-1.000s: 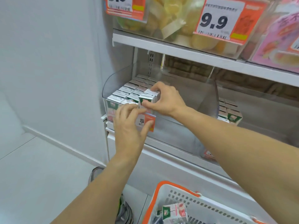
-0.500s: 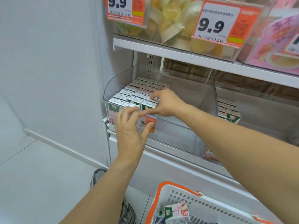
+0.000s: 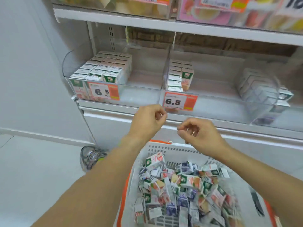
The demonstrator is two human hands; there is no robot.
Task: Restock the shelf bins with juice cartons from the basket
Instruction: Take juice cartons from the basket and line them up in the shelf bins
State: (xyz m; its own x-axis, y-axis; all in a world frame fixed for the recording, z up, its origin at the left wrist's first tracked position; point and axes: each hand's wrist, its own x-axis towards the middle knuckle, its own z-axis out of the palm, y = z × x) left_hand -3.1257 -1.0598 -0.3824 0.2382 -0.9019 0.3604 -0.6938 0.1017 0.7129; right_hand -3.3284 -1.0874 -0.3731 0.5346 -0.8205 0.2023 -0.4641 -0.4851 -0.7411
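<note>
White shelving fills the head view. Both hands hang loosely curled and hold nothing, the left hand (image 3: 148, 121) and right hand (image 3: 199, 135) between the shelf's front edge and the basket (image 3: 165, 149), likely heading for more juice cartons (image 3: 180, 185) heaped there. The left bin (image 3: 142, 94) has cartons packed against its left wall; its right half stays open.

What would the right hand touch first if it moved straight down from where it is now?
Probably the juice cartons heaped in the basket. The right hand hangs loosely curled and empty above the basket's far end, though depth is unclear, so it might meet the rim first.
</note>
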